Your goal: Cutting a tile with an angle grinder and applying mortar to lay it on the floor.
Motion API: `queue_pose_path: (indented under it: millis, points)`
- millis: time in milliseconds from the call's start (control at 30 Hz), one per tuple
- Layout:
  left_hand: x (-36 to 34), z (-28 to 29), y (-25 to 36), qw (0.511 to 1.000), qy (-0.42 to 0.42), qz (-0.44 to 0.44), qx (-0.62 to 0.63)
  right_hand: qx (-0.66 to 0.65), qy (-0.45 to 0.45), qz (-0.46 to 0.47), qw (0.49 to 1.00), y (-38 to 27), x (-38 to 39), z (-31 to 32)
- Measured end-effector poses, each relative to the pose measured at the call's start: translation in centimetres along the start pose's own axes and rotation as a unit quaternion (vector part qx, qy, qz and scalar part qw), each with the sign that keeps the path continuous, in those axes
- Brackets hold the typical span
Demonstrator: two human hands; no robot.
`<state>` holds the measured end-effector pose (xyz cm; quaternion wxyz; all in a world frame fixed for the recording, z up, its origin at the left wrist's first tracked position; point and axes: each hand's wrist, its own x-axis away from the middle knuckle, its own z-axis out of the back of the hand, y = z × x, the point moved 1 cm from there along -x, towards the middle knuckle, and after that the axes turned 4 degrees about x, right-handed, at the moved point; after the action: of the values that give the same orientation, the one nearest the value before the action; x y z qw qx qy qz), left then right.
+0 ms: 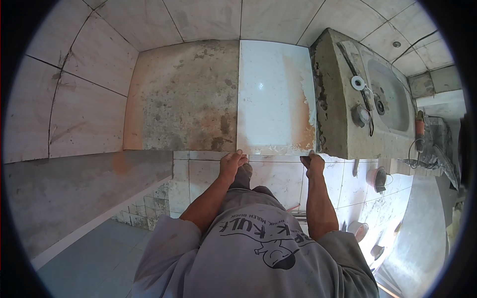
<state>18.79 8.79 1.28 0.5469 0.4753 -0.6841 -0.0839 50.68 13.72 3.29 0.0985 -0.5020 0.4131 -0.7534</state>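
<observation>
A glossy white tile point(268, 99) lies over the right part of a bare cement counter slab point(189, 94). An orange-brown stain and a ragged pale strip run along the tile's right side. My left hand point(233, 166) grips the tile's near left corner, its thumb at the edge and its other fingers curled below. At the near right corner my right hand point(315, 165) holds the same edge, thumb up. A small dark patch shows beside its fingers; I cannot make out what it is.
Right of the tile rises a rough cement block point(330, 99) with a sink basin point(390, 94). A roll of white tape point(357, 83) and a small round container point(360, 115) sit on it. An orange-and-black tool point(420, 130) is farther right. Buckets point(378, 178) stand below.
</observation>
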Motion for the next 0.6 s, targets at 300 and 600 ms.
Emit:
queue_pose_path:
  millis: [300,600]
  points:
    - [0.3,-0.3,0.5,0.999,0.026,0.020,0.007,0.004,-0.021,-0.012,1.000,0.0,0.0,-0.2]
    - [0.2,-0.1,0.2,0.996,0.018,0.083,0.025,-0.047,-0.034,-0.017,0.998,1.5,-0.7,0.9]
